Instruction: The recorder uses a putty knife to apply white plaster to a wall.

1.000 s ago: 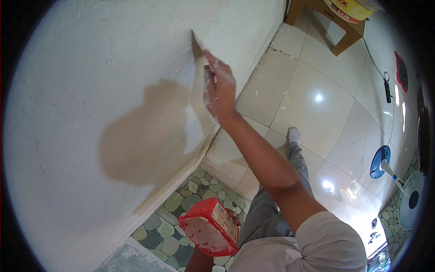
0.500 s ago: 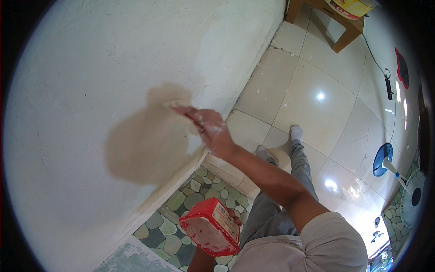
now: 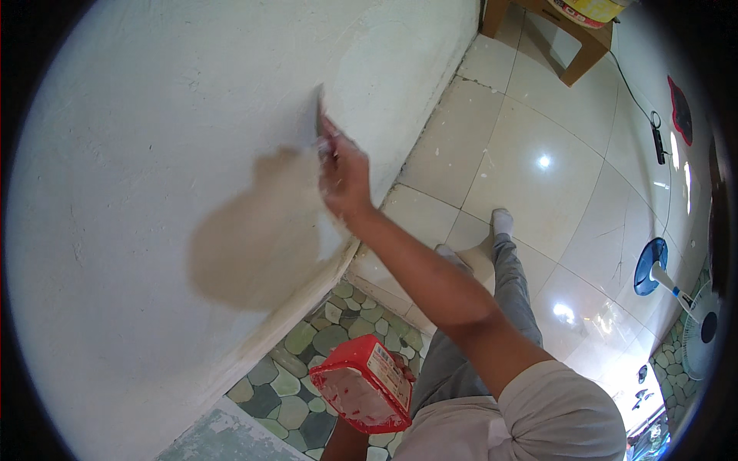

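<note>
My right hand [image 3: 342, 169], dusted with white, grips a putty knife [image 3: 321, 104] angled up against the white wall [image 3: 131, 169]; its blade and handle are blurred. My left hand [image 3: 405, 366] is mostly hidden behind a red plastic container [image 3: 361, 380], which it holds low in front of me. Pale paste coats the inside of the container and spots its rim. A brownish shadow of my head and arm falls on the wall below the knife.
Beige floor tiles [image 3: 530, 169] and a pebble-patterned floor [image 3: 284, 392] lie below. At the back stands a brown stool [image 3: 576, 61] with a yellow bucket [image 3: 584, 11]. A white-and-blue standing fan [image 3: 661, 273], a black power strip [image 3: 658, 146] and a cord sit at the right.
My right hand swept down and left across the wall half a second ago and has since moved back upward with the knife. The red container has shifted slightly rightward.
</note>
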`<state>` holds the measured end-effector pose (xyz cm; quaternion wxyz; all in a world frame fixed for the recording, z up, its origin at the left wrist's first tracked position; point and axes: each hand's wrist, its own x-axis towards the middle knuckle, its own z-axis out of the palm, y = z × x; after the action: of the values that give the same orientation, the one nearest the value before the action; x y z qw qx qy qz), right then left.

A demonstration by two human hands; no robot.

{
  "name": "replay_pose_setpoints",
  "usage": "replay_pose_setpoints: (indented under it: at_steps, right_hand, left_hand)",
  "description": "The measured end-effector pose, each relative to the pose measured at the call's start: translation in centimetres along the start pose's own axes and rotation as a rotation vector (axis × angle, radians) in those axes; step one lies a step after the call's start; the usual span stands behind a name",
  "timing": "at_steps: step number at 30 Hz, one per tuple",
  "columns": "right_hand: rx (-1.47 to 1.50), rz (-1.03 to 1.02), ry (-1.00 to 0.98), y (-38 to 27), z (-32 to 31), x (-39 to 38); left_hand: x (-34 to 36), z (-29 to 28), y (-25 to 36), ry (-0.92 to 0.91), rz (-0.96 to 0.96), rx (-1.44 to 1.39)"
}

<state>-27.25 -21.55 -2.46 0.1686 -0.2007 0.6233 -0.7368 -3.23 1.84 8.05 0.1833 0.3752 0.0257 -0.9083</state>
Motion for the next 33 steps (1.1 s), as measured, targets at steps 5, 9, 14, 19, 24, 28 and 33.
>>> replay_pose_setpoints:
  at_steps: [5,9,14,19,24,28,33]
  right_hand:
    - [0.082,-0.078,-0.077,-5.4,0.6,-4.4]
    - [0.141,-0.107,-0.242,-6.1,-1.1,-5.8]
    - [0.335,0.21,-0.08,-0.1,-3.7,-4.9]
    - [0.009,0.089,0.091,0.9,-4.8,2.2]
    - [-0.039,0.08,0.135,1.7,-1.6,4.5]
    - [-0.002,-0.041,0.021,-2.0,2.0,1.6]
    - [0.165,-0.164,-0.072,-6.0,0.4,-2.6]
  left_hand:
    - [-0.4,0.4,-0.4,0.044,0.001,0.017]
    - [-0.6,1.0,-0.3,0.085,0.007,0.033]
    - [-0.3,2.0,-0.2,0.088,-0.066,0.01]
    - [-1.1,0.1,-0.5,0.017,-0.034,-0.06]
    - [-0.6,0.2,-1.0,-0.046,-0.071,-0.069]
    - [-0.9,-0.8,-1.4,-0.047,-0.047,-0.047]
    - [-0.9,-0.7,-1.4,-0.052,-0.051,-0.027]
